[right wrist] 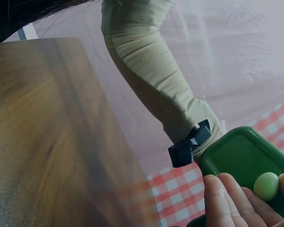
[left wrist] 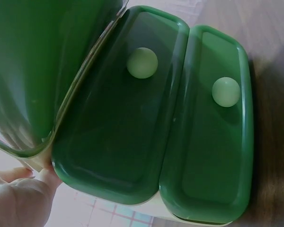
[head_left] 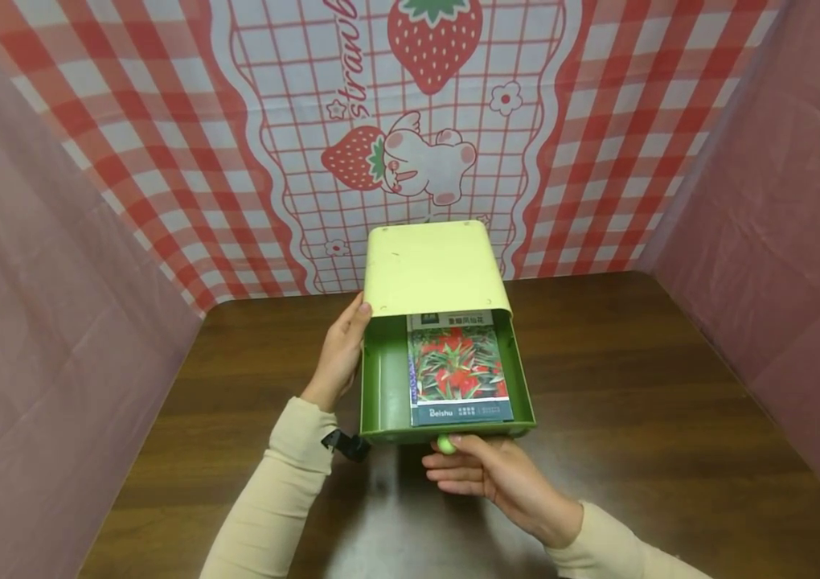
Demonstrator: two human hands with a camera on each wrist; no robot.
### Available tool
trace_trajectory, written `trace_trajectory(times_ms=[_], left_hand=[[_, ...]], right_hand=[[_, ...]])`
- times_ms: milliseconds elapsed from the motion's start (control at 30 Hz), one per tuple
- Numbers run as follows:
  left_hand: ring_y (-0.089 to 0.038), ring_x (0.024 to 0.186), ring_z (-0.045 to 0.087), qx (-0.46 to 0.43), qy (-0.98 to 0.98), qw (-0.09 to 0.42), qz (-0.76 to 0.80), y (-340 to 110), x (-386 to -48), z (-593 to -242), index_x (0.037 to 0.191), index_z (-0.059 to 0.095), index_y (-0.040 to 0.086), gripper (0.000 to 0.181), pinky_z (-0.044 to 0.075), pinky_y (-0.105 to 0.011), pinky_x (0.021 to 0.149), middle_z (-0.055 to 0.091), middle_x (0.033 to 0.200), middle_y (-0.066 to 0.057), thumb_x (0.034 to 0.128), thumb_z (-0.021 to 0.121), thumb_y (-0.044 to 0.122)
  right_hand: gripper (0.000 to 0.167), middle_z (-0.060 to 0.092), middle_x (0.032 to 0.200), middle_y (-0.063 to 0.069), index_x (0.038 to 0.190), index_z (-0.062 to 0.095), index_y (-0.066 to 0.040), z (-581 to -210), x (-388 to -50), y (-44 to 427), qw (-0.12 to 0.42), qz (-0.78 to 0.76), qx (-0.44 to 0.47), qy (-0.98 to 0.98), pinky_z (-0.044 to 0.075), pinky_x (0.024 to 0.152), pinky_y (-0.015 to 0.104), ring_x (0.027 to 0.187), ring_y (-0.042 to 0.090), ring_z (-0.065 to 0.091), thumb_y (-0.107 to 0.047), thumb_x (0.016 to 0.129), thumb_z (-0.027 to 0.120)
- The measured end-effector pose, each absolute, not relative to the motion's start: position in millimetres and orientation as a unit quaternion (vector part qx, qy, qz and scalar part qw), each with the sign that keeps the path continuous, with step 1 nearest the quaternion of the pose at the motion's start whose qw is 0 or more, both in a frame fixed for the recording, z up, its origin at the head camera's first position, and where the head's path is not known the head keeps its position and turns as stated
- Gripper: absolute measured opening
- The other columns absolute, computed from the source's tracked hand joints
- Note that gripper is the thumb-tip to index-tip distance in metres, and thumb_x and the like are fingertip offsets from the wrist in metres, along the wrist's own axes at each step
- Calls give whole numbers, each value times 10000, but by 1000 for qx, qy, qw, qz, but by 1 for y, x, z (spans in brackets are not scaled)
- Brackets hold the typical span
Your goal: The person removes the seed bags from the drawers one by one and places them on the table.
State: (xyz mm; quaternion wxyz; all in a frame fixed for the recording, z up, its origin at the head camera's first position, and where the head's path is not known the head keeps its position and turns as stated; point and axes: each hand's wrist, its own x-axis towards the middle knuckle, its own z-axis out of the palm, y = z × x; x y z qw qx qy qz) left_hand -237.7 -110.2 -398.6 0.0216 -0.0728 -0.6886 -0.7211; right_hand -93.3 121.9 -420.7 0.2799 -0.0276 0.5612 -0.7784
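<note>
A small cabinet [head_left: 435, 269] with a pale yellow-green shell stands on the table. Its top drawer [head_left: 386, 386], dark green inside, is pulled far out. Inside lie flat packets [head_left: 461, 370], seemingly seed packets; the top one pictures red flowers. My left hand [head_left: 338, 358] rests along the cabinet's left side, its fingers fairly straight near the front edge. With thumb and index finger my right hand [head_left: 500, 478] pinches the drawer's round light green knob [head_left: 446, 444]; its other fingers extend below. Two pushed-in green drawers, the middle one [left wrist: 118, 123] and the lower one [left wrist: 206, 156], show in the left wrist view.
The brown wooden table [head_left: 641, 418] surrounds the cabinet. Behind it hangs a red-and-white checked cloth [head_left: 164, 161] with strawberry prints. Pink curtains [head_left: 41, 322] flank both sides. A black wrist camera [head_left: 346, 445] sits on the left wrist, below the open drawer's corner.
</note>
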Motion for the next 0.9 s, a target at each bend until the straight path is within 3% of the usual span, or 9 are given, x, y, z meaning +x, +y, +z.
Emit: trace_trajectory(times_ms=[267, 533, 700, 900], left_hand=[[-236, 1505, 216, -75, -691, 21, -718, -111, -240, -401, 1537, 293, 64, 578, 204, -406, 1239, 268, 1617, -71, 1051, 438, 342], [-222, 1500, 230, -72, -691, 26, -719, -110, -240, -400, 1534, 301, 68, 581, 211, -390, 1238, 283, 1611, -69, 1047, 447, 350], [-232, 1502, 225, -75, -692, 28, -718, -111, -240, -401, 1534, 300, 65, 579, 206, -402, 1239, 278, 1613, -73, 1049, 442, 348], [-229, 1504, 220, -74, -694, 30, -716, -110, -240, -401, 1535, 299, 66, 581, 200, -402, 1241, 274, 1615, -65, 1049, 438, 353]], right_hand=[[420, 738, 1078, 148, 1218, 586, 75, -419, -94, 123, 287, -778, -26, 558, 578, 903, 374, 993, 230, 720, -272, 982, 573], [584, 718, 1105, 205, 1283, 520, 168, -417, -93, 127, 342, -742, -50, 575, 590, 875, 383, 946, 224, 731, -344, 1002, 522], [448, 739, 1058, 166, 1200, 599, 132, -412, -92, 132, 359, -728, -106, 574, 595, 858, 381, 941, 228, 733, -264, 1013, 508], [349, 729, 1131, 119, 1209, 587, 133, -388, -90, 146, 352, -724, -249, 539, 580, 904, 383, 1049, 252, 704, -121, 1050, 408]])
